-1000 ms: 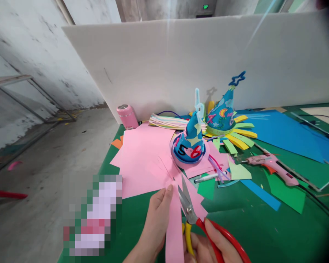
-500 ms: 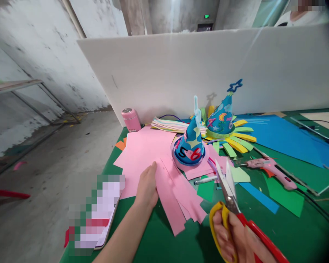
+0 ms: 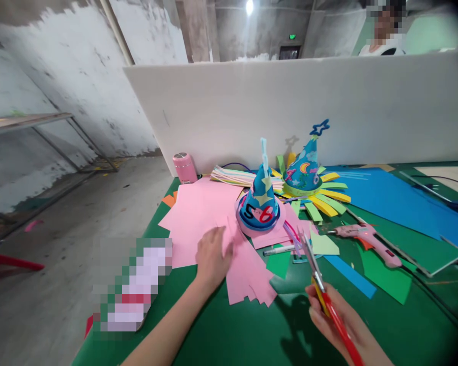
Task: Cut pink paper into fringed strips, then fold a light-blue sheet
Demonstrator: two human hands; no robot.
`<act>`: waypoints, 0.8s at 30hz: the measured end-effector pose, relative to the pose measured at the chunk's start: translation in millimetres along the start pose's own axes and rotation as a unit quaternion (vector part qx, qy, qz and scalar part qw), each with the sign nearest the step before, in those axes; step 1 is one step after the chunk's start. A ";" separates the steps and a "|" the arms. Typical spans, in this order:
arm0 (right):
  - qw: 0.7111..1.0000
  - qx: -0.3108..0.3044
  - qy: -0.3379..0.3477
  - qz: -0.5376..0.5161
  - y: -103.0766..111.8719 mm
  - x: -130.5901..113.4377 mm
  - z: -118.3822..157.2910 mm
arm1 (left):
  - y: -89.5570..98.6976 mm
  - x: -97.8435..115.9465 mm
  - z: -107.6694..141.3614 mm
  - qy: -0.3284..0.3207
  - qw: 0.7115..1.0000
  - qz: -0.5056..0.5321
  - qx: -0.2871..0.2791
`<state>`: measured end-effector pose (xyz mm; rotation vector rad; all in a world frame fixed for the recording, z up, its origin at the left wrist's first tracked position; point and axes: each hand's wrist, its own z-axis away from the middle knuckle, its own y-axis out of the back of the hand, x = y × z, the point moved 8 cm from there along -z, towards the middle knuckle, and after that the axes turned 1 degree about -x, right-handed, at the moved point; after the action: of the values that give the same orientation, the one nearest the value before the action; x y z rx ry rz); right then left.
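My left hand (image 3: 213, 256) lies on the pink paper, its thumb spread from its fingers, beside several pink paper strips (image 3: 250, 277) with notched ends. Under its fingertips spreads a larger pink sheet (image 3: 198, 203). Over the table's right part, my right hand (image 3: 336, 315) grips scissors (image 3: 316, 269) with red and yellow handles, blades pointing up and away and nearly together. Just beyond the strips stands a blue cone hat (image 3: 260, 203) with the digits 5 and 6 on a pink base.
Behind are another cone hat (image 3: 303, 170) with yellow and green strips, a bundle of paper strips (image 3: 232, 175) and a pink bottle (image 3: 185, 169). A pink glue gun (image 3: 370, 239) with a cord lies right, near a pen (image 3: 278, 250). A white board (image 3: 290, 107) closes the back; a person stands beyond.
My left hand has laid the nearest pink strip down with the others and loosened its fingers. The scissors have turned edge-on and their blades have come closer together. The view has tilted up slightly.
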<state>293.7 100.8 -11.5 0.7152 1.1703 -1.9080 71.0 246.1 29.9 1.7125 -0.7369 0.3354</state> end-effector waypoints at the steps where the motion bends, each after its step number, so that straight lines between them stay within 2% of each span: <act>1: 1.000 0.012 -0.012 -0.009 0.0 2.4 1.1 | -6.8 13.7 4.7 -0.049 0.998 -0.014 -0.034; 3: 0.999 0.020 -0.035 -0.028 -1.6 8.2 1.1 | -22.5 36.4 11.4 -0.130 0.986 -0.036 -0.099; 5: 0.999 -0.007 -0.050 -0.017 -5.7 13.4 -1.5 | -36.1 49.0 13.5 -0.179 0.971 -0.056 -0.146; 9: 0.999 -0.004 -0.022 0.043 0.7 13.5 -7.2 | -44.4 50.2 12.6 -0.207 0.957 -0.092 -0.182; 12: 0.981 0.000 0.048 0.189 4.6 0.0 -8.5 | -38.5 46.3 17.7 -0.216 0.950 -0.111 -0.195; 14: 0.929 0.004 0.073 0.363 6.4 -8.0 -8.9 | -34.3 44.5 21.7 -0.219 0.947 -0.120 -0.202; 17: 0.803 0.015 0.098 0.588 13.0 -17.4 -10.4 | -33.3 44.1 23.3 -0.221 0.944 -0.129 -0.206; 20: 0.705 0.004 0.148 0.694 19.3 -24.0 -11.1 | -38.9 47.5 20.4 -0.233 0.940 -0.130 -0.213; 22: 0.659 0.000 0.156 0.735 27.6 -24.9 -12.1 | -43.4 50.1 18.3 -0.243 0.936 -0.127 -0.219; 24: 0.626 -0.003 0.149 0.765 37.9 -25.8 -13.6 | -45.7 51.2 17.5 -0.249 0.934 -0.126 -0.224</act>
<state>340.3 110.7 -15.1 1.3950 0.2896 -0.2868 136.0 219.8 19.7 1.4320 -0.8639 -0.4392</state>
